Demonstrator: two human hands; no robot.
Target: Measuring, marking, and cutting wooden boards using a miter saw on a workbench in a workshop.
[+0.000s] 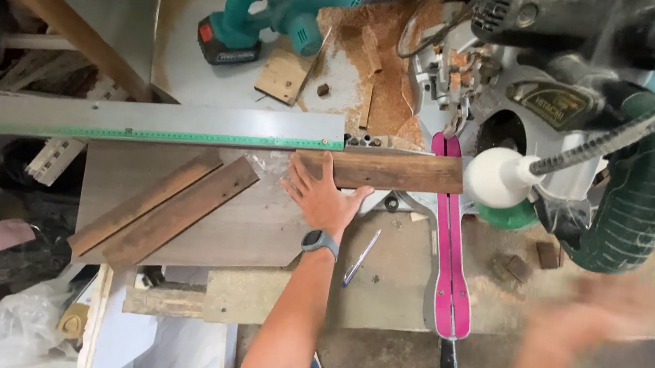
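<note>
Head view, everything placed relative to the miter saw.

Left hand: flat, fingers spread, pressing the left end of a dark wood plank against the metal fence that runs left of the saw. It holds by pressure, not by a closed grip. There is a watch on that wrist.

The plank lies across the saw bed, its right end just past the pink blade slot and under the saw head. It looks whole, with no cut visible at the slot. My read: positioned, cut not made.

Right hand: blurred, in front of the saw and below its white handle knob, touching nothing that I can see. Can't tell whether it's open or closed.

Left of the saw, on the tabletop: two more dark planks lying side by side at a diagonal, clear of the fence. They look like stock or finished pieces; I can't tell which.

Behind the fence: a teal cordless blower, offcuts and a lot of sawdust, so cutting appears to have taken place here.

A pen lies on the tabletop in front of the saw, just right of the left wrist.
</note>
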